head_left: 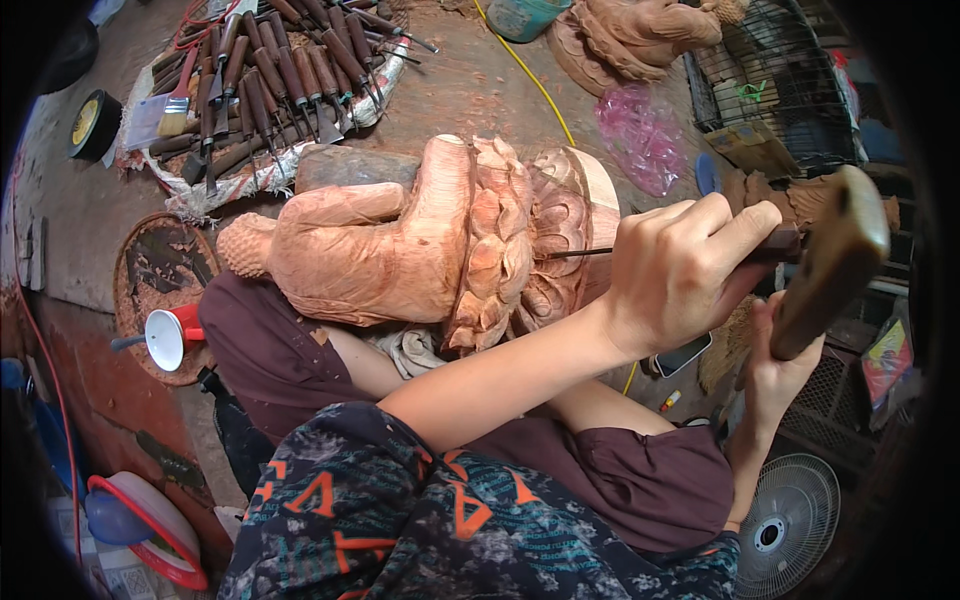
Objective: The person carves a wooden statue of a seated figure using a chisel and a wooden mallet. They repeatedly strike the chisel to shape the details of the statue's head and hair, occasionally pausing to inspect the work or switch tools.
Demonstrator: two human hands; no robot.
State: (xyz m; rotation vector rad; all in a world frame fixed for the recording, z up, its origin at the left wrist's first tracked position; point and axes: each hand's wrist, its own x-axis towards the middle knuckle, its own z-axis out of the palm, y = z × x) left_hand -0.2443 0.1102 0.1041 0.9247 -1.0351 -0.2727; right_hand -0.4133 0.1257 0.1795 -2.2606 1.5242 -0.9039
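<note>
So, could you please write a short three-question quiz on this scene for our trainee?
1. Multiple choice: what does the left hand grip?
a) a paintbrush
b) a chisel
c) a cup

2. True or false: the carved figure lies down, with its head toward the left of the picture.

3. Short answer: what lies heaped beyond the figure, at the upper left of the picture?

Key
1. b; the right hand holds the mallet.
2. True.
3. Wooden-handled tools.
</note>
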